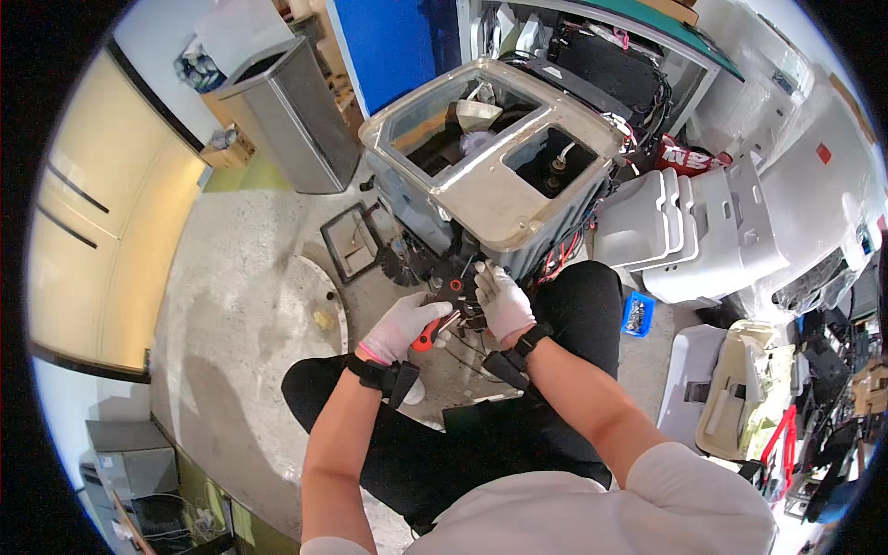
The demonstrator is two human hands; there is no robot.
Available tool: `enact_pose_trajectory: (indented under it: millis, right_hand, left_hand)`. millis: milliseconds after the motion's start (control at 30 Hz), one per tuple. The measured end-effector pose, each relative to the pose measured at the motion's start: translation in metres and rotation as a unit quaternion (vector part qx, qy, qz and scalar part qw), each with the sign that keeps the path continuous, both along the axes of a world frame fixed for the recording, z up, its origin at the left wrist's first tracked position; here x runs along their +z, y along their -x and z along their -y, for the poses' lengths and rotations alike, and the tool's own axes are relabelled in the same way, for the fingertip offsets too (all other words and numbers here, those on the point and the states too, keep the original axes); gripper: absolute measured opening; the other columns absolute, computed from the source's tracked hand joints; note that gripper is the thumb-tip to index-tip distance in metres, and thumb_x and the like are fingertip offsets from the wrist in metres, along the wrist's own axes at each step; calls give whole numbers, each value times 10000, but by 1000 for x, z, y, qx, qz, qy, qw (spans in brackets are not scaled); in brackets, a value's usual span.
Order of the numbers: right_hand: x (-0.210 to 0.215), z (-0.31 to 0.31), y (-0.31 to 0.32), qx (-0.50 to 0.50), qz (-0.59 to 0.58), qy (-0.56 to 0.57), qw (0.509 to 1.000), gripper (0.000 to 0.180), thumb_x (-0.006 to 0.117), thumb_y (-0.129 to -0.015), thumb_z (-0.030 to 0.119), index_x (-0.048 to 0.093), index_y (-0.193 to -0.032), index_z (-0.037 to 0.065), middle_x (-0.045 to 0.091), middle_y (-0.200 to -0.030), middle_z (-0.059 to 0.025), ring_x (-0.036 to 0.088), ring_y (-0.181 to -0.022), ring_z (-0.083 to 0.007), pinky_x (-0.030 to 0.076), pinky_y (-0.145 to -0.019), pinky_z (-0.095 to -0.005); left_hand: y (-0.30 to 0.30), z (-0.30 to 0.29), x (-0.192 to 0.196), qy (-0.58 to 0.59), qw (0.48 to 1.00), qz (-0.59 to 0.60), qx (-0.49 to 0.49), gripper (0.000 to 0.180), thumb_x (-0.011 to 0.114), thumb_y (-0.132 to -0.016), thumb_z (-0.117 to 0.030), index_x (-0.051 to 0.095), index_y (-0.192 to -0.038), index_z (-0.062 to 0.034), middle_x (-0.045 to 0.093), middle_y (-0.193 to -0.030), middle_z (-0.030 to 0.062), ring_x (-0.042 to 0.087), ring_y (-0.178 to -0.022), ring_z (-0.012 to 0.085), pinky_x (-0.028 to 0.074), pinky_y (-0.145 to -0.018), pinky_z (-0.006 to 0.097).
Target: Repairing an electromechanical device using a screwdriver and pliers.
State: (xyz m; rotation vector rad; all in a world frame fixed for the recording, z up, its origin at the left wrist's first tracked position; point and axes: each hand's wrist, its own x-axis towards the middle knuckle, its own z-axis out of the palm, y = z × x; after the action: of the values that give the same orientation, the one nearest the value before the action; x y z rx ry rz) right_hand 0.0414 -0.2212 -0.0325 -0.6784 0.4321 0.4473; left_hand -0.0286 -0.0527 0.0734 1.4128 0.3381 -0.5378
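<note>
Both my hands wear white gloves, with black straps on the wrists. My left hand (403, 326) is closed around a hand tool with a red-and-black handle (426, 336); its exact kind does not show. My right hand (503, 302) is beside it, fingers stretched out and pointing away from me, with no object plainly in its grasp. Between the hands lies a small dark part with a red ring (456, 286), partly covered by the fingers. Just beyond stands a large grey machine (490, 199) with a beige top and a clear window.
A round brush (403, 265) and a dark square frame (351, 242) lie on the floor left of the machine. On the right are a blue tray of small metal parts (638, 314) and stacked grey panels (638, 222). A metal bin (298, 125) stands far left.
</note>
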Motion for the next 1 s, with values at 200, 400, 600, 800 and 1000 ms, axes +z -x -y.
enact_pose_trajectory:
  millis: [200,400,600,800,1000]
  right_hand:
    - [-8,-3,-4,-14,17,27,999,234,516,-946,289,617,-1063,113,654,-1049,20,571,-873,-83,421,-709,-224]
    - [-7,-1,0,-19,3,20,1000,288,523,-934,303,580,-1138,108,633,-1119,7,570,-953,-104,432,-773,-235]
    - [-8,5,0,21,12,-23,999,299,498,-956,297,548,-1196,126,605,-1152,9,543,-976,-115,418,-814,-252]
    - [-10,4,-5,5,5,28,1000,229,557,-930,303,605,-1057,119,642,-1038,16,565,-871,-99,443,-702,-230]
    - [-1,1,0,15,-15,-21,1000,287,570,-915,327,584,-1113,119,618,-1129,-6,537,-920,-120,425,-777,-247]
  left_hand:
    - [20,-3,-10,-26,999,-35,30,331,604,-876,-251,552,-1015,44,617,-866,79,622,-662,165,535,-556,275]
    - [13,-1,-28,41,998,-46,3,300,588,-884,-240,547,-983,41,602,-834,86,616,-666,157,517,-549,264]
    - [-3,-11,-44,32,998,-56,16,306,591,-880,-241,545,-1010,32,615,-852,88,621,-673,169,532,-566,267]
    - [1,-24,-72,75,992,-79,68,318,593,-879,-249,541,-1027,28,614,-858,88,630,-683,174,552,-597,284]
    - [3,-28,-82,92,989,-86,74,301,612,-865,-249,574,-1000,17,618,-852,66,607,-647,156,540,-562,284]
